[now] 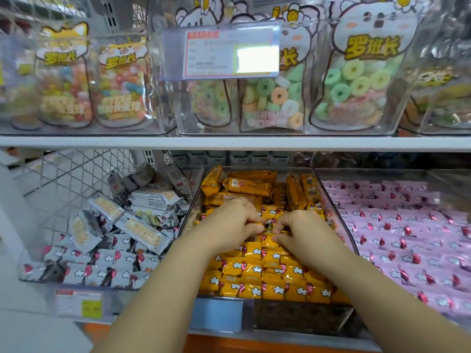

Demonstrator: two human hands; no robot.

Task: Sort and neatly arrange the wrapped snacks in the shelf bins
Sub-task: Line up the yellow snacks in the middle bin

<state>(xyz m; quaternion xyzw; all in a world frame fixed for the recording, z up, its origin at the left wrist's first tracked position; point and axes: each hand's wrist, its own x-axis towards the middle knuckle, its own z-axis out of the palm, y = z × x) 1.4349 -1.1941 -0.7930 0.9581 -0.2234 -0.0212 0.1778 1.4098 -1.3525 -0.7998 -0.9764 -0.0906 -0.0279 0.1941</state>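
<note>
Left hand (229, 222), right hand (303, 233) resting in middle bin (229, 298) — fingers curling onto yellow snacks (254, 271), seemingly pinching wrappers. Grey snacks (107, 250) lying jumbled at left, pink snacks (407, 238) filling right side.

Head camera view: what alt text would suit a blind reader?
The left hand and right hand pinch yellow snacks in the middle bin. White snacks lie jumbled on its left, pink snacks neatly on its right.

Both bare forearms extended forward, converging. Left hand (229, 220) and right hand (303, 233) held palm-down, side by side; fingers curled, tips nearly met, pinched on a yellow foil-wrapped snack (270, 242).
</note>
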